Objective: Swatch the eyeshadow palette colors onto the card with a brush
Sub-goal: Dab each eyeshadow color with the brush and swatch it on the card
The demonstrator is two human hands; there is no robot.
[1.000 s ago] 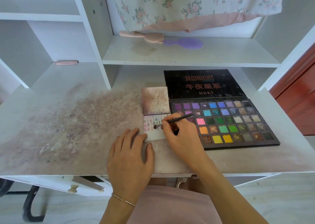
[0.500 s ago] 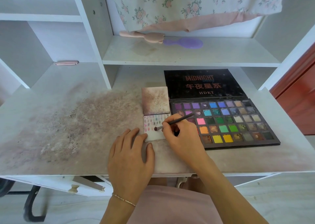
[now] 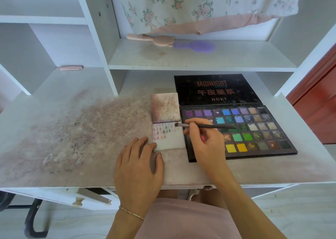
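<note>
A stained white bench (image 3: 54, 129) carries the scene, its left half mottled with pinkish-brown powder. A small pink object (image 3: 70, 67) lies at the back of the left compartment. The person's left hand (image 3: 138, 167) lies flat, fingers straight, its fingertips touching the lower left corner of the card (image 3: 171, 138), which bears rows of small colour swatches across its upper part. Just behind the card sits a second, smudged card (image 3: 165, 107). On the shelf (image 3: 200, 60) above, a pink hairbrush (image 3: 151, 38) and a purple one (image 3: 195, 46) lie end to end beneath a floral cloth (image 3: 200, 4). The right hand (image 3: 205, 140) pinches a dark brush (image 3: 205, 126), whose tip meets the card's upper right corner. The open eyeshadow palette (image 3: 254, 127) lies just beside the card, lid flat behind it, under that hand.
</note>
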